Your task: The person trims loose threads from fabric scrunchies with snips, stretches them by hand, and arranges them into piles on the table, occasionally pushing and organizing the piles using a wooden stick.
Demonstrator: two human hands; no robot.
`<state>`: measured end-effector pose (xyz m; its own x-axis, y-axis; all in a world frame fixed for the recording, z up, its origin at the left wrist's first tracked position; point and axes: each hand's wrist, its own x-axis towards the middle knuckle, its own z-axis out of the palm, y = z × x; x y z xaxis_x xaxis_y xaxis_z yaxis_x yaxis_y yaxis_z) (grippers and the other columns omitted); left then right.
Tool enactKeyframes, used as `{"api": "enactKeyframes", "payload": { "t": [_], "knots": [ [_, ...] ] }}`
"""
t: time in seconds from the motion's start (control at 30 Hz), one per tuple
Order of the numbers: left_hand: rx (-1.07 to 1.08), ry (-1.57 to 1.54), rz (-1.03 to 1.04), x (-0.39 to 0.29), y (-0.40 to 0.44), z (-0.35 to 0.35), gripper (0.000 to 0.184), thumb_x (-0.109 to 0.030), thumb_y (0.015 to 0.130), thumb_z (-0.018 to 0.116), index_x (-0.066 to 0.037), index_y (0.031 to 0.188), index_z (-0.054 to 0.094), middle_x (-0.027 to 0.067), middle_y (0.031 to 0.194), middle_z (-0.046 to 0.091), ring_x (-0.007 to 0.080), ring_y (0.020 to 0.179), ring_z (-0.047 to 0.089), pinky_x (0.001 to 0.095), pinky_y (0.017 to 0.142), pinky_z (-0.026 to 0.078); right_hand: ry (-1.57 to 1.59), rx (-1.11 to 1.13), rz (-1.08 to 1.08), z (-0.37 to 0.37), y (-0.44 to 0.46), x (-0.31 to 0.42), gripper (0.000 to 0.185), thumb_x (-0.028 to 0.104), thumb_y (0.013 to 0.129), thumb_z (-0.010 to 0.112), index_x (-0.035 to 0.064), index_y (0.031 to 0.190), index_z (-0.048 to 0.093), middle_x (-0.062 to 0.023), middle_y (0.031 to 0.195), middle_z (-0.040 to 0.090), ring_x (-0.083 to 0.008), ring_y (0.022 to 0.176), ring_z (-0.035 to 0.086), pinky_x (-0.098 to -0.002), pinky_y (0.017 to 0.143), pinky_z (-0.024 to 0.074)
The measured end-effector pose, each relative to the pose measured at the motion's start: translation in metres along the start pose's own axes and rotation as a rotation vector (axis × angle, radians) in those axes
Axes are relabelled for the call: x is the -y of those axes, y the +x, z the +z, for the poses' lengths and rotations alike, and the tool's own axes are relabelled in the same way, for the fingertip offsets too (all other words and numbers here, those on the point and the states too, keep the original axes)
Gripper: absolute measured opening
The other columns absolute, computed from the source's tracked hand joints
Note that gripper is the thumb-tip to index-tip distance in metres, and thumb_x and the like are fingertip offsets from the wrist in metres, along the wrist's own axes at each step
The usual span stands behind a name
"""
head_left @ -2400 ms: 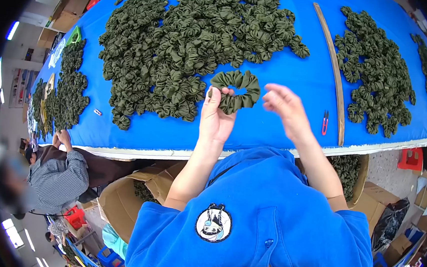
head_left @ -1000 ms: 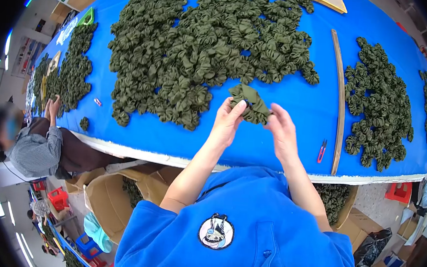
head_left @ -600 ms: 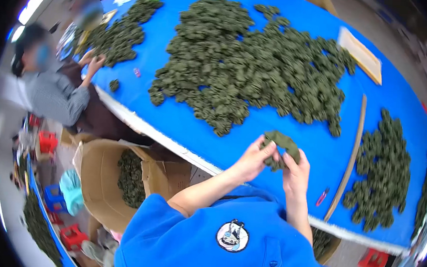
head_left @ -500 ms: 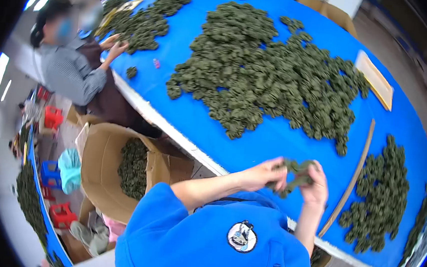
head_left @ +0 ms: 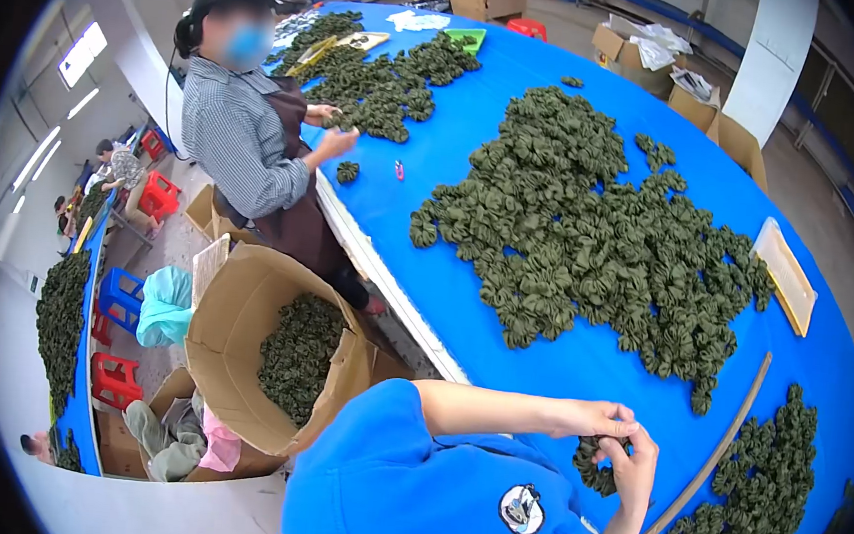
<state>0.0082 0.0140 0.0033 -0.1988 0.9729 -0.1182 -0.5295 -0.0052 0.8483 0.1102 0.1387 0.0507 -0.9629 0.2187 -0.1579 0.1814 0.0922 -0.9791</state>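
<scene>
A dark green scrunchie (head_left: 594,469), a ring of gathered fabric, is held between my two hands above the blue table. My left hand (head_left: 596,419) reaches in from the left and has its fingers closed at the scrunchie's upper edge. On its right side, my right hand (head_left: 638,466) pinches it, thumb bent over the ring. The fingertips of both hands meet, and they partly hide the scrunchie. Beyond them lies a large pile of like scrunchies (head_left: 590,240). Another pile (head_left: 756,484) sits to the right, past a thin curved strip (head_left: 711,460).
A yellow-edged tray (head_left: 785,275) lies at the table's right. At left, an open cardboard box (head_left: 225,352) holds many scrunchies. A masked co-worker (head_left: 246,142) stands at the table's far left beside another pile (head_left: 376,87). Red stools (head_left: 117,380) and a blue stool (head_left: 121,295) stand behind.
The view has tilted and shifted left, showing more of the room. My hands have come together; the dark green fabric, earlier stretched between them, is now a compact ring.
</scene>
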Motion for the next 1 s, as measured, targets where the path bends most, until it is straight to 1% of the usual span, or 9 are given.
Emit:
{"api": "enactKeyframes", "payload": {
  "t": [0.07,0.27,0.43,0.57,0.63,0.7,0.8,0.9,1.0],
  "knots": [
    [-0.267,0.133,0.092,0.015,0.003,-0.004,0.051,-0.029,0.094,0.051,0.001,0.132,0.035,0.0070,0.087,0.055,0.0108,0.063,0.051,0.0227,0.052,0.043,-0.225,0.067,-0.056,-0.009,-0.002,0.001,0.021,-0.001,0.065,0.064,-0.0022,0.085,0.066,-0.0070,0.072,0.063,-0.0172,0.071,0.057,-0.0282,0.074,0.0463],
    [-0.016,-0.031,0.078,-0.035,-0.038,-0.012,0.026,-0.024,0.093,0.054,-0.006,0.112,0.056,0.0010,0.076,0.057,0.0067,0.054,0.049,0.0209,0.048,0.039,-0.272,-0.033,-0.257,-0.041,-0.024,-0.011,0.011,-0.001,0.058,0.063,0.0006,0.068,0.059,-0.0037,0.060,0.056,-0.0170,0.066,0.052,-0.0363,0.084,0.0442],
    [-0.393,-0.622,0.484,-0.014,-0.002,-0.025,0.036,-0.037,0.095,0.048,-0.007,0.112,0.057,0.0011,0.073,0.056,0.0091,0.068,0.053,0.0226,0.065,0.042,0.375,-0.406,-0.080,-0.015,0.009,-0.057,0.025,0.011,0.086,0.058,0.0003,0.109,0.057,-0.0100,0.104,0.060,-0.0175,0.090,0.057,-0.0271,0.081,0.0456],
    [-0.402,-0.907,0.471,-0.002,0.017,-0.037,0.036,-0.040,0.093,0.050,-0.005,0.088,0.055,0.0036,0.079,0.060,0.0160,0.083,0.059,0.0327,0.080,0.046,0.578,-0.207,0.062,0.012,0.016,-0.056,0.046,0.023,0.087,0.062,-0.0032,0.123,0.050,-0.0146,0.106,0.059,-0.0186,0.089,0.057,-0.0276,0.079,0.0467],
    [-0.320,-0.899,0.433,0.010,0.023,-0.037,0.037,-0.042,0.094,0.048,-0.007,0.087,0.055,0.0032,0.082,0.060,0.0159,0.085,0.059,0.0333,0.083,0.046,0.651,-0.132,0.038,0.019,0.024,-0.070,0.033,0.020,0.090,0.058,0.0006,0.115,0.053,-0.0091,0.099,0.059,-0.0153,0.085,0.055,-0.0292,0.078,0.0453],
    [-0.382,-0.803,0.388,0.021,0.028,-0.027,0.035,-0.042,0.095,0.046,-0.009,0.086,0.055,0.0020,0.082,0.059,0.0159,0.084,0.058,0.0315,0.080,0.045,0.791,-0.197,0.070,0.025,0.028,-0.062,0.025,0.019,0.089,0.061,0.0045,0.109,0.057,-0.0058,0.095,0.059,-0.0136,0.087,0.055,-0.0288,0.077,0.0446],
    [-0.332,-0.644,0.441,0.031,0.027,-0.026,0.037,-0.036,0.097,0.044,-0.009,0.121,0.049,0.0027,0.075,0.054,0.0143,0.074,0.055,0.0272,0.075,0.045,0.839,-0.313,0.026,0.027,0.030,-0.065,0.021,0.016,0.088,0.061,0.0042,0.105,0.059,-0.0070,0.100,0.062,-0.0131,0.087,0.057,-0.0291,0.078,0.0441],
    [0.036,-0.838,0.234,0.046,0.002,-0.037,0.037,-0.034,0.096,0.047,-0.007,0.121,0.049,0.0041,0.077,0.056,0.0142,0.074,0.056,0.0261,0.073,0.045,0.973,-0.341,0.005,0.002,0.027,-0.061,0.023,0.008,0.085,0.063,0.0011,0.107,0.060,-0.0079,0.095,0.062,-0.0137,0.083,0.057,-0.0263,0.076,0.0448],
    [-0.169,-0.622,0.089,0.039,-0.001,-0.042,0.035,-0.031,0.095,0.050,-0.006,0.119,0.050,0.0043,0.080,0.058,0.0143,0.075,0.057,0.0238,0.073,0.045,0.953,-0.309,0.058,-0.005,0.014,-0.079,0.031,0.004,0.084,0.062,0.0007,0.114,0.056,-0.0096,0.099,0.062,-0.0157,0.083,0.058,-0.0279,0.076,0.0457]
  ]
}}
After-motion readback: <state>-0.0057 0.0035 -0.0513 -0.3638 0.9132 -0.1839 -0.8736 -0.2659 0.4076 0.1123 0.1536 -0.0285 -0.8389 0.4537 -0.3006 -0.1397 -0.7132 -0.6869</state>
